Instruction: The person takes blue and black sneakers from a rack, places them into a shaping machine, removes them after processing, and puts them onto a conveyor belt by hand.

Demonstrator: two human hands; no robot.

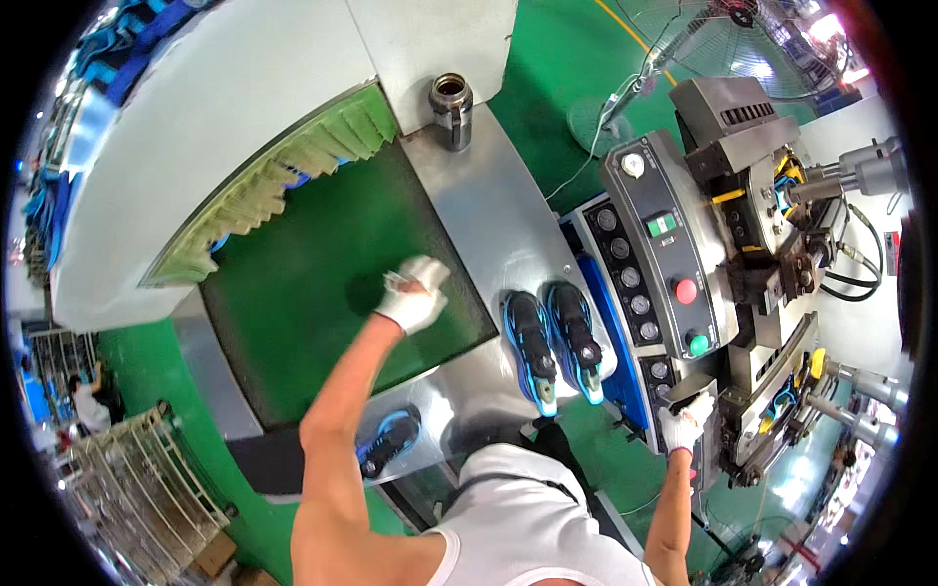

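My left hand (418, 295), in a white glove with bare skin showing near the fingers, is over the green conveyor belt (322, 283). It is slightly blurred, its fingers look bent, and I see nothing clearly in it. At the right, my right hand (686, 424), also gloved in white, rests at the lower part of the control panel (669, 254). Its fingers reach onto the panel, and whatever lies under them is hidden. Two black and blue shoes (531, 342) (575, 332) stand side by side on the metal ledge (469, 195). Another such shoe (391, 441) lies at the ledge's near left part.
A steel flask (451, 109) stands uncapped on the far ledge. Green strip curtains (293, 176) hang at the white machine's opening. To the right is a pressing machine (762, 215) with metal cylinders and hoses. A standing fan (738, 39) is beyond; a wire rack (137, 488) is at lower left.
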